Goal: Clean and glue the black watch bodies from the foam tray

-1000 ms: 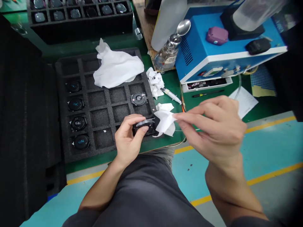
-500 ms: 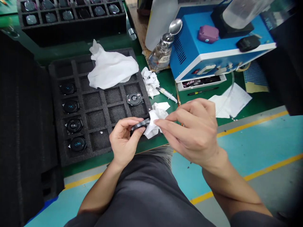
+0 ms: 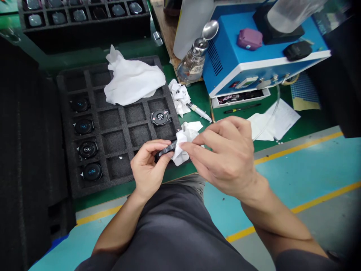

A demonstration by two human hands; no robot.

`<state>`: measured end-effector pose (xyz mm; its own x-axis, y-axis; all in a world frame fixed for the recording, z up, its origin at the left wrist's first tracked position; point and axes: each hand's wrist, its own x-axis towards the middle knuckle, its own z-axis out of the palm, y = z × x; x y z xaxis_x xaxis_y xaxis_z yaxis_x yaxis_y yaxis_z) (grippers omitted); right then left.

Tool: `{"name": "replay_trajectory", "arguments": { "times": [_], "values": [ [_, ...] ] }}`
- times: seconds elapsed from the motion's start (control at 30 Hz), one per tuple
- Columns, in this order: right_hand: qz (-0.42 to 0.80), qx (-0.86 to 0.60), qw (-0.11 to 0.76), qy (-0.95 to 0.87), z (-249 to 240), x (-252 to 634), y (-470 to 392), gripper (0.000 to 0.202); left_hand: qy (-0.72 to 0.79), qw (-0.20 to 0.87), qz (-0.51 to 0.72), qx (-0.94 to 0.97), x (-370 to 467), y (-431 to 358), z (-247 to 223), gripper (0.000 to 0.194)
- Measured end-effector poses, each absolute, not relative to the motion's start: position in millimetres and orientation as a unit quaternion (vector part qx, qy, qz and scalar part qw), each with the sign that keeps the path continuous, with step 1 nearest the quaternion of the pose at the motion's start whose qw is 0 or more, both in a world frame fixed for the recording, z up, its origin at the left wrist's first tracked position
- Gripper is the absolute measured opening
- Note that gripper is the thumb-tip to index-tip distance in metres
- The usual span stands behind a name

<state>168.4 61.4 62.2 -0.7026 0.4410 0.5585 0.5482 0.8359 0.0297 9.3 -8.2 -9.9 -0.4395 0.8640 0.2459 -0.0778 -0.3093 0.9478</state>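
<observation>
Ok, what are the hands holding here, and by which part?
The left hand holds a dark watch-like piece at opposite sides, between thumb and fingers; the right hand pinches a white tissue, exactly where is hidden.

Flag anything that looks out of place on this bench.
A white scrap sits in a front compartment of the tray, where others hold watches. A rumpled cloth covers some far compartments. A crumpled, dark-spotted tissue lies beside the tray like litter.
</observation>
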Motion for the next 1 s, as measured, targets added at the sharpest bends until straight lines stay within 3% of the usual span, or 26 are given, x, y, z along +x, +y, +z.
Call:
{"name": "replay_trajectory", "arguments": {
  "times": [1.0],
  "values": [
    [-0.051,-0.29,0.286,-0.912,55,175,63,0.014,0.527,0.315,0.674,0.411,10,-9,-9,0.02]
  ]
}}
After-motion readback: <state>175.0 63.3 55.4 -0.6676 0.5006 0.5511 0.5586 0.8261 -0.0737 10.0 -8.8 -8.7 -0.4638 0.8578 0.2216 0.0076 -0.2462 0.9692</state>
